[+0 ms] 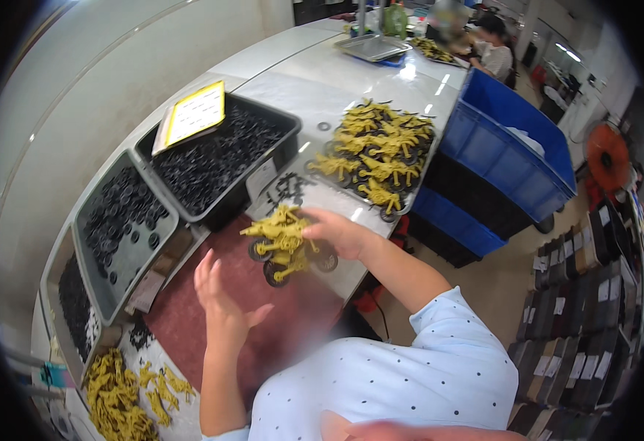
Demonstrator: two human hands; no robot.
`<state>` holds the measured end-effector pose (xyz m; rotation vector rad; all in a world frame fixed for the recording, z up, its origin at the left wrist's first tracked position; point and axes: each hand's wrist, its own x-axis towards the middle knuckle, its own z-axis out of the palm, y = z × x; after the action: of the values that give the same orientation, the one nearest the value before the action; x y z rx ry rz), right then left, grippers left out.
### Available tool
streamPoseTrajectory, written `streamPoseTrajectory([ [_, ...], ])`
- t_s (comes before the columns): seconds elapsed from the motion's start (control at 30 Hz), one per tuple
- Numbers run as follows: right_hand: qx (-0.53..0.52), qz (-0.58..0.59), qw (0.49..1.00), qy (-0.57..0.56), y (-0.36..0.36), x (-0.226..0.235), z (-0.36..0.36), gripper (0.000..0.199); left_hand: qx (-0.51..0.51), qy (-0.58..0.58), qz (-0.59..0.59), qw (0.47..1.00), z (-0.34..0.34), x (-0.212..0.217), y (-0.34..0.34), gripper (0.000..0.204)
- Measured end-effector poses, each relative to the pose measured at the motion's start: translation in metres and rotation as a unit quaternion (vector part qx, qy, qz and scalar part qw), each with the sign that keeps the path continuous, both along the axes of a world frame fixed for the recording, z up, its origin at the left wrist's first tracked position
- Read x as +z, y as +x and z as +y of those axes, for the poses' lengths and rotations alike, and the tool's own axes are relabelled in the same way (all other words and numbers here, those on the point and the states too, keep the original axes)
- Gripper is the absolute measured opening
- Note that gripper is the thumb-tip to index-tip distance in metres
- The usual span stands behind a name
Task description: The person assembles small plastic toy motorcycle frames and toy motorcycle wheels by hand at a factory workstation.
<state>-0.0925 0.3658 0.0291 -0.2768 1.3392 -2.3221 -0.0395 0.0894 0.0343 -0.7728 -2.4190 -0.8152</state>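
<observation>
My right hand [333, 229] grips yellow toy motorcycles [285, 239] with black wheels, at least two bunched together, over the dark red mat [263, 323]. Its fingertips are partly hidden behind them. To their left, my left hand [223, 298] is raised above the mat with its fingers apart and nothing in it. Just beyond the held toys, small black parts [287, 189] lie loose on the table. A tray heaped with yellow toy motorcycles [384, 151] with black wheels stands past my right hand.
Left of the mat are a grey bin of black wheels [134, 228], a larger bin of small black parts [219, 158] with a yellow-edged sheet [193, 114], and a pile of yellow pieces [116, 397]. Blue crates [509, 140] stand right. Another person [492, 48] sits at the far end.
</observation>
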Motion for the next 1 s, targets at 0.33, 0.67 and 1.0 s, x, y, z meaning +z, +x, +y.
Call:
streamPoseTrajectory([
  [0.33,-0.315,0.008,0.946,0.08,-0.086,0.117,0.204,0.026,0.059,-0.004,-0.092,0.994,-0.026,-0.044,0.019,0.087],
  [0.67,-0.253,-0.049,0.951,0.172,-0.178,0.053,0.26,0.021,0.109,-0.01,-0.114,0.987,-0.035,-0.056,0.013,0.073],
  [1.0,-0.248,-0.141,0.91,0.302,-0.206,0.042,0.28,0.031,0.094,-0.009,-0.17,0.981,-0.037,-0.059,0.009,0.048],
])
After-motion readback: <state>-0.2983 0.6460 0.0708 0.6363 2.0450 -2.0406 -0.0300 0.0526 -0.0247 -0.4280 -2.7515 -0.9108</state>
